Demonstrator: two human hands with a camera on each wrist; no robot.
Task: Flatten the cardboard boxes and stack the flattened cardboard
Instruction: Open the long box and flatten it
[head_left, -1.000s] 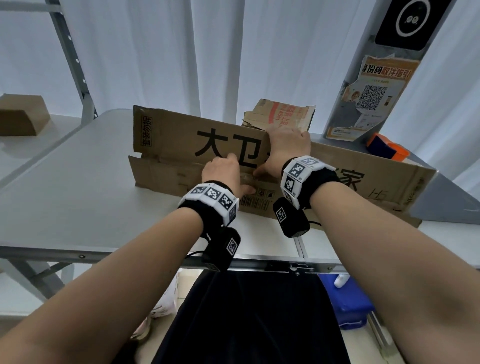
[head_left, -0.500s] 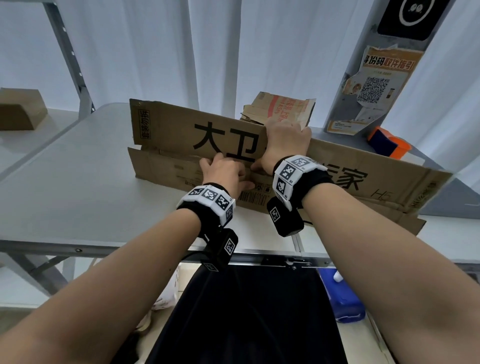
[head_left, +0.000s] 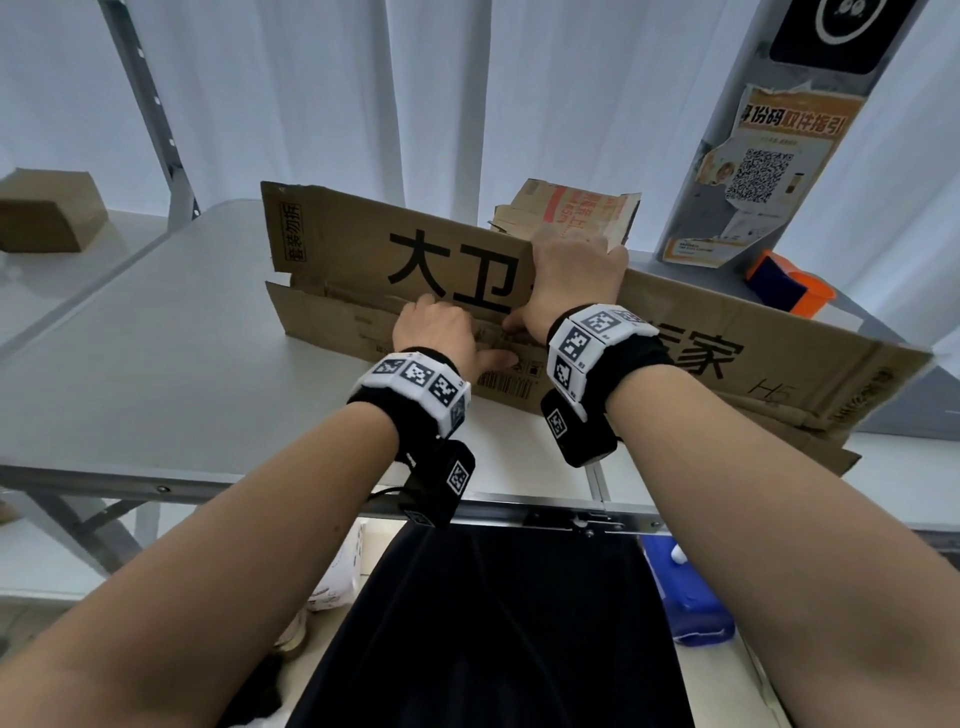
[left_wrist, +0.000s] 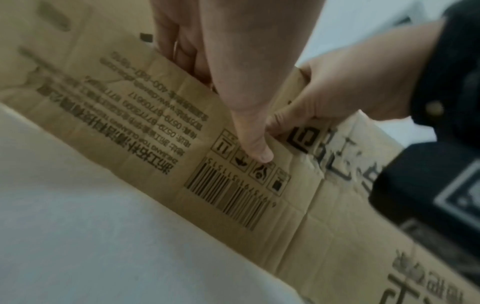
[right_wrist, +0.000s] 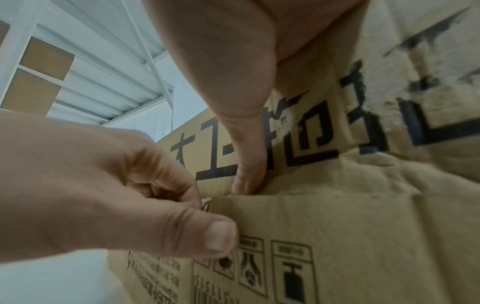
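White table (head_left: 156, 374), long box (head_left: 727, 332) half-collapsed on it.
Left hand (head_left: 436, 332) pinches lower flap, right hand (head_left: 571, 280) is curled over top edge, likely for folding flat.

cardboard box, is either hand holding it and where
Both. The left hand pinches the lower flap's upper edge of the box, thumb above the barcode. The right hand grips the upper panel's top edge, thumb at the fold.

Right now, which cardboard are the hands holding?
The long cardboard with big black letters, held by both hands. The red-printed cardboard behind and the small box far left sit untouched.
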